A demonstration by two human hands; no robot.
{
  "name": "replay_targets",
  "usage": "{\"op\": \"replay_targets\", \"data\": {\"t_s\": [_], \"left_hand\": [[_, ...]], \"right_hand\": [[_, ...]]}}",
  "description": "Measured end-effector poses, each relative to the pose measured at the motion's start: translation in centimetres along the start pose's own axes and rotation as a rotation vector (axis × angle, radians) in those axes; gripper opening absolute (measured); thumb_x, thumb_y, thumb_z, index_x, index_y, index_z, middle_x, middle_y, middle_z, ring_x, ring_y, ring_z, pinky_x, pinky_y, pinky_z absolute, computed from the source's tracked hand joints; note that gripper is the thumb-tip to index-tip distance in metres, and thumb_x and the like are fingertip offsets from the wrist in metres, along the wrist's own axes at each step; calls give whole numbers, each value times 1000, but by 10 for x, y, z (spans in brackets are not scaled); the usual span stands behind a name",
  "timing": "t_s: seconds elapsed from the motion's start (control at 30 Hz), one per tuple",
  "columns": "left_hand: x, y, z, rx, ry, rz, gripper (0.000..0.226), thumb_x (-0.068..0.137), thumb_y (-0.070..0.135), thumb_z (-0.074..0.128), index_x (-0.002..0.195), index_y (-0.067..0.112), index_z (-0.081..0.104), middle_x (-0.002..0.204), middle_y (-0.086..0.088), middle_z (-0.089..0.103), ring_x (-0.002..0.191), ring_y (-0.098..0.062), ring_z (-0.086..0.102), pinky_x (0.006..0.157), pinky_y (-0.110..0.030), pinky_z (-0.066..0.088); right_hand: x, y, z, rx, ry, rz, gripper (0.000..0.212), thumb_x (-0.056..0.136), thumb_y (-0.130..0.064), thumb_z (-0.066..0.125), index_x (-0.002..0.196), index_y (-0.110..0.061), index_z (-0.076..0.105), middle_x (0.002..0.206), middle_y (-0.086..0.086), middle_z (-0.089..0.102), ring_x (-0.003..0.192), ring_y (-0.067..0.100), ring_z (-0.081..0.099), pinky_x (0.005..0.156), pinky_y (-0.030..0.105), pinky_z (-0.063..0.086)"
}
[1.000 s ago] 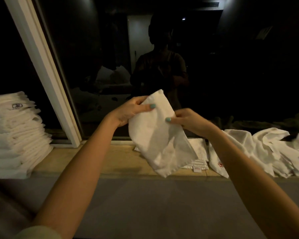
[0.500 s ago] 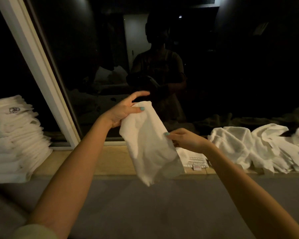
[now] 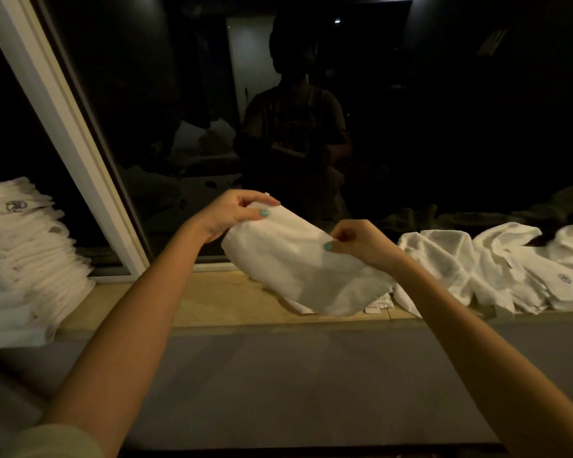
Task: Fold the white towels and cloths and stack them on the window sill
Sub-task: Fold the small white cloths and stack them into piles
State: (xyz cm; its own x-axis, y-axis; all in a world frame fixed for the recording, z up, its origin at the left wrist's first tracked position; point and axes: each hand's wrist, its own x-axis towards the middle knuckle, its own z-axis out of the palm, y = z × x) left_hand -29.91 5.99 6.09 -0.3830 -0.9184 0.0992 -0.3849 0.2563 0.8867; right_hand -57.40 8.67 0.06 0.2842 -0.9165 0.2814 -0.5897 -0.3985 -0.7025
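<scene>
Cloth in hand: white cloth [image 3: 298, 269], centre of frame, held in the air just over the window sill [image 3: 212, 299]. Its lower edge hangs above a small tagged piece [image 3: 379, 303] lying on the sill.
Left hand: left hand [image 3: 235, 211] pinches the upper-left corner, thumb on the near face and fingers curled round behind.
Right hand: right hand [image 3: 361, 241] pinches the upper-right edge, with thumb and bunched fingertips closed on the fabric.
Why held so: two grips along the top let the cloth hang under its own weight and flatten. Judged to be squaring edges mid-fold.
Folded stack: folded stack [image 3: 24, 259], far left of frame, tall and leaning a little. It sits well apart from the loose items, probably to keep finished work separate.
Unfolded pile: crumpled pile [image 3: 477, 269], right of frame on the sill, near the right forearm. Likely the supply, kept within reach.
Work spot: the sill under the cloth lies between stack and pile, a sensible folding place.
Progress: stack is high and several pieces remain, so judged well along.
Unclear: light is dim, so the layer count in the held cloth cannot be told.
</scene>
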Motion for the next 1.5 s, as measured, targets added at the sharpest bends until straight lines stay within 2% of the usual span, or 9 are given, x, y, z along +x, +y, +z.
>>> {"op": "replay_targets", "data": {"t_s": [0.1,0.17,0.3,0.4,0.63,0.83,1.03,1.23,1.5], "left_hand": [[1,-6,6,-54,79,14,25,87,11,66,102,31,72,130,7,53,115,-10,51,96,-27,46],[1,-10,9,-128,151,36,26,87,9,65,98,31,73,122,13,57,112,-6,52,94,-23,45],[-2,-22,10,-185,208,3,24,87,9,64,99,28,72,115,14,59,108,-7,53,89,-24,47],[-6,-34,10,-276,220,-43,23,88,7,63,102,23,71,116,11,60,109,-9,54,84,-23,50],[-8,-57,14,-394,427,-52,15,92,12,60,102,18,70,100,3,69,98,-14,61,81,-24,49],[-5,-67,13,33,315,-92,38,88,5,64,124,19,62,118,-8,62,112,-16,55,83,-19,44],[-7,-28,57,130,-129,43,57,84,13,72,135,25,52,127,13,50,64,-8,53,61,-17,47],[-4,-21,88,34,-187,27,14,86,22,70,99,18,66,88,5,65,71,-8,62,65,-24,51],[9,-19,69,249,-278,-50,19,83,22,73,91,5,67,84,5,61,82,-6,58,80,-32,50]], "right_hand": [[1,-1,-3,-27,-4,37,21,86,-21,70,103,-13,61,89,1,62,77,16,60,69,22,48],[0,-3,-6,-189,-13,36,14,94,-25,59,95,-11,63,77,0,58,67,15,54,57,14,39],[-5,-3,-6,-344,40,-2,28,103,-23,40,99,-4,60,82,12,59,67,27,55,59,29,42],[-8,-3,-7,-298,69,-38,27,99,-28,48,92,-7,63,78,12,60,65,24,56,59,36,44],[-13,-8,-21,-173,-103,52,15,86,-33,68,92,-19,69,79,-8,63,69,4,60,63,12,47],[-14,-15,-27,-39,-122,-15,14,93,-24,60,101,-20,70,83,-17,63,73,-11,61,66,7,48],[-7,-26,-14,19,-134,-20,19,97,-19,55,103,-16,72,85,-6,68,69,-3,62,64,11,48],[-9,-26,-12,40,-100,60,20,96,-26,55,103,-16,71,87,0,68,72,9,64,65,15,52],[-26,-13,-30,-85,-302,141,16,89,-24,65,99,-13,71,87,-7,66,78,9,66,65,13,52]]}}
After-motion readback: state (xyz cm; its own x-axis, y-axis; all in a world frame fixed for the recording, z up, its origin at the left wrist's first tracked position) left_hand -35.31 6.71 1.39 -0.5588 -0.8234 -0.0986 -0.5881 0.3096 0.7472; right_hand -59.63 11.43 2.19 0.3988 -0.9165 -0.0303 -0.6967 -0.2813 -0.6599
